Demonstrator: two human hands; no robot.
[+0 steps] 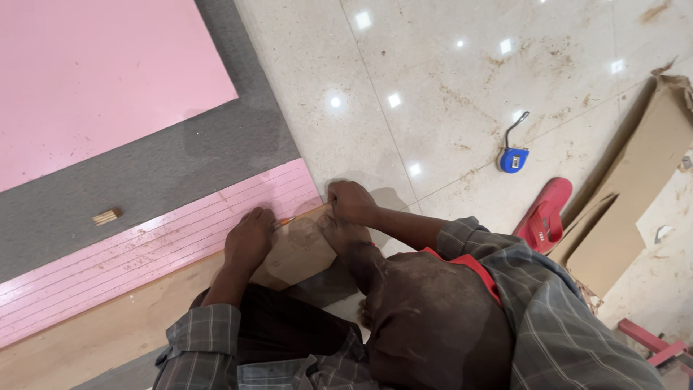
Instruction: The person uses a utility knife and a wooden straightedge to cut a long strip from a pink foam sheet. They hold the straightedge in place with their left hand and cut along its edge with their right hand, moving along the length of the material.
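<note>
Plywood under both hands now: the left hand [249,238] is clenched around an orange pencil [284,222], its tip at the seam where the brown board [299,253] meets the ribbed pink panel [166,242], while the right hand [351,201] presses down closed over the board's far corner, though whether that grip actually grasps anything I cannot tell. Best to keep that corner pinned and run the pencil flat along the edge, I'd say; farther out a wooden dowel [107,216] lies on the grey mat [144,166], and a blue tape measure [513,159] and red sandal [545,217] sit on the tiled floor [447,87]
</note>
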